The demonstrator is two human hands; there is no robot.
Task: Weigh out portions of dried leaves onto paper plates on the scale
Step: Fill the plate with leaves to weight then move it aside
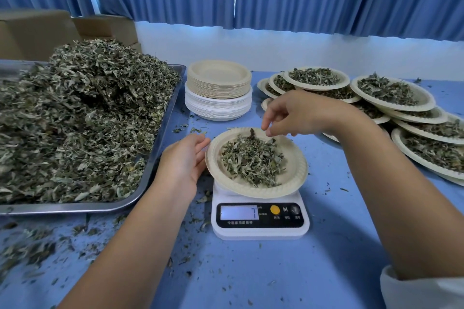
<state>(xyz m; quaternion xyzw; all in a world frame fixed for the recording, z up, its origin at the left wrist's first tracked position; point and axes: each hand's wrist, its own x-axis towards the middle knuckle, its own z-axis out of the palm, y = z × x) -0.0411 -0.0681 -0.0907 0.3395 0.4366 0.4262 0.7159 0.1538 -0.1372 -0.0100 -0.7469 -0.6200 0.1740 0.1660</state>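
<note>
A white digital scale (259, 221) stands at the table's middle, its display lit. A paper plate (293, 158) sits tilted on it, with a heap of dried leaves (252, 160) inside. My left hand (184, 160) touches the plate's left rim with fairly straight fingers. Over the plate's far edge hovers my right hand (298, 114), fingers hanging loosely downward; whether it pinches any leaf is unclear. A large metal tray (160, 138) at the left holds a big pile of dried leaves (75, 118).
A stack of empty paper plates (218, 89) stands behind the scale. Several filled plates (391, 91) overlap at the right. Loose leaf bits litter the blue table (251, 271). Cardboard boxes (37, 32) and blue curtains stand behind.
</note>
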